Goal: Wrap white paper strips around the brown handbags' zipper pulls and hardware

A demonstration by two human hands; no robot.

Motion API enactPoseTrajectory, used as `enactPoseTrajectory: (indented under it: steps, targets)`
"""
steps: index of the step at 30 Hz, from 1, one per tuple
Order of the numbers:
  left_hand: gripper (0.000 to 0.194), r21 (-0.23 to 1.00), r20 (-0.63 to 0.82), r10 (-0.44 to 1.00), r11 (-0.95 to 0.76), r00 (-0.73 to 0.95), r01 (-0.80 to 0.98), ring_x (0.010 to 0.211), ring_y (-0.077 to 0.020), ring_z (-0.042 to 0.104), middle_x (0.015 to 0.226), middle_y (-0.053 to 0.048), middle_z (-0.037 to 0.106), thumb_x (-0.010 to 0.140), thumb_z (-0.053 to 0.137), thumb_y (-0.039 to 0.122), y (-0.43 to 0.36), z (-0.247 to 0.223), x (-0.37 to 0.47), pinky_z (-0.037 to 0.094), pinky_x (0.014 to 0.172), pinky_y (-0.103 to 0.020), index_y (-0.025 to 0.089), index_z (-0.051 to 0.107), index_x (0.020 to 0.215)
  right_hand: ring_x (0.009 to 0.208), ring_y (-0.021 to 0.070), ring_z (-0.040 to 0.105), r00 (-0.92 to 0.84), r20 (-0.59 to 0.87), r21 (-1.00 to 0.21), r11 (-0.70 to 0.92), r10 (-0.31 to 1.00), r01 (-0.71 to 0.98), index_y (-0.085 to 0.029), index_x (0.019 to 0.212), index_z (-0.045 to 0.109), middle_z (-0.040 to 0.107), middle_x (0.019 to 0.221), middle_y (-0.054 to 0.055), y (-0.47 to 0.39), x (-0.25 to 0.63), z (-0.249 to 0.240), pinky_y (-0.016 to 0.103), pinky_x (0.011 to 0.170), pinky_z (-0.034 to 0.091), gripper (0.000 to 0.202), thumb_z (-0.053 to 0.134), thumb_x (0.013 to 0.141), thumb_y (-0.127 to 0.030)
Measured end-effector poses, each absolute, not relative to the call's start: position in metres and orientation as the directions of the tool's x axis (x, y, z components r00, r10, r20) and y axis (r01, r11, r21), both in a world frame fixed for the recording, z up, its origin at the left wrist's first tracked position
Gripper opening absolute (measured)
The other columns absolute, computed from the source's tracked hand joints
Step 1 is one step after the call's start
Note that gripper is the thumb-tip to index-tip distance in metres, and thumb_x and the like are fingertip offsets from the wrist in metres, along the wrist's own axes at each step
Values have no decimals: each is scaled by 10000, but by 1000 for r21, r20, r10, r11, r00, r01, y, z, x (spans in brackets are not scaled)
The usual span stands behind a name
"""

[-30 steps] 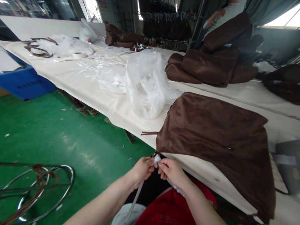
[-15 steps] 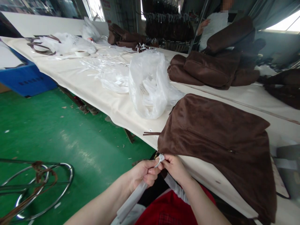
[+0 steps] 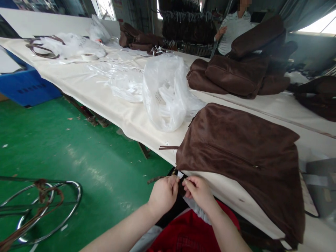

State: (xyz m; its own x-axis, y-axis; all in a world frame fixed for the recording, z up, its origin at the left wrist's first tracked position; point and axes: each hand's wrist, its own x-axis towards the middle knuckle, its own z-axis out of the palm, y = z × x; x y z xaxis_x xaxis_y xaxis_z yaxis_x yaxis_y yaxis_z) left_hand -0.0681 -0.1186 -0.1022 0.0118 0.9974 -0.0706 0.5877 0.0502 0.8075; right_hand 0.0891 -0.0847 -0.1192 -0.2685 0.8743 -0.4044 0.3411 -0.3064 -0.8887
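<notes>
A large brown leather bag [image 3: 241, 143] lies on the cream-covered table [image 3: 110, 110], its near corner by my hands. My left hand [image 3: 164, 194] is closed at the table's edge, fingertips pinched by a small white piece [image 3: 180, 174]; what exactly they grip is hidden. Just to its right, my right hand [image 3: 196, 189] has thumb and forefinger pressed together with the other fingers curled, and anything between them is too small to make out. Dark strap material hangs between the two hands.
An open clear plastic bag [image 3: 168, 119] with white pieces stands beyond the brown bag. More brown bags [image 3: 233, 75] are piled behind. A person [image 3: 233, 28] stands across the table. A metal-ringed stool [image 3: 78, 192] and a blue crate [image 3: 31, 87] are at the left.
The long white strip that hung from my left hand no longer shows there. My left hand has turned, back upward, and a small gap has opened between the hands.
</notes>
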Motion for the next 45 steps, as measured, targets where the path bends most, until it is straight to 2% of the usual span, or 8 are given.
enactPoseTrajectory:
  steps: [7, 12, 21, 25, 29, 37, 41, 45]
  targets:
    - [137, 619, -106, 991, 0, 84, 785, 688, -210, 545, 768, -77, 553, 874, 451, 174, -124, -106, -68, 406, 696, -296, 187, 587, 890, 393, 107, 541, -250, -369, -894, -268, 895, 359, -178, 650, 623, 591, 526, 6, -88, 77, -94, 210, 401, 397, 531, 458, 836, -647]
    - [238, 514, -144, 982, -31, 122, 857, 814, -258, 591, 951, -147, 598, 873, 390, 117, -124, -107, -66, 432, 763, -362, 151, 556, 1039, 388, 101, 524, -271, -362, -878, -230, 892, 419, -190, 648, 611, 608, 539, -4, -85, 71, -94, 215, 412, 379, 359, 553, 824, -498]
    - [166, 866, -137, 990, 110, 20, 488, 650, -163, 525, 719, -22, 550, 945, 341, 233, -122, -106, -65, 373, 638, -258, 206, 469, 844, 435, 94, 495, -249, -321, -937, -267, 914, 225, -180, 717, 625, 565, 568, -17, -90, 77, -122, 218, 445, 367, 296, 574, 805, -458]
    - [238, 927, -313, 948, 318, -57, 199, 494, -94, 353, 570, 52, 402, 914, 415, 329, -115, -110, -62, 280, 499, -216, 199, 433, 717, 452, 98, 501, -242, -308, -937, -250, 920, 243, -184, 720, 628, 572, 590, -10, -92, 76, -128, 222, 456, 377, 308, 575, 810, -474]
    - [302, 788, -578, 807, 590, 117, -178, 368, -38, 172, 506, 116, 302, 845, 521, 482, -110, -107, -65, 114, 397, -200, 195, 448, 782, 471, 110, 512, -261, -271, -946, -205, 926, 251, -188, 743, 653, 570, 586, -6, -90, 78, -131, 234, 477, 401, 363, 561, 812, -532]
    - [161, 445, -600, 612, 791, 516, -420, 354, -12, 77, 478, 121, 234, 825, 574, 293, -108, -101, -86, 40, 360, -145, 164, 499, 767, 493, 110, 495, -292, -383, -923, -351, 876, 156, -179, 650, 609, 567, 564, -11, -87, 70, -131, 227, 490, 406, 475, 617, 737, -646]
    - [67, 248, -513, 484, 874, 709, -417, 330, -18, 160, 481, 83, 327, 820, 523, 184, -107, -101, -87, 96, 329, -131, 138, 550, 780, 708, 172, 613, -356, -410, -894, -448, 840, -28, -164, 625, 620, 650, 700, 44, -89, 64, -121, 281, 696, 484, 491, 622, 752, -638]
    - [214, 276, -572, 448, 894, 687, -353, 392, -90, 474, 561, -35, 564, 822, 509, 286, -111, -101, -88, 307, 348, -166, 105, 620, 796, 745, 187, 615, -352, -423, -868, -485, 835, -108, -149, 827, 702, 653, 726, 43, -90, 62, -115, 298, 723, 482, 487, 691, 699, -619]
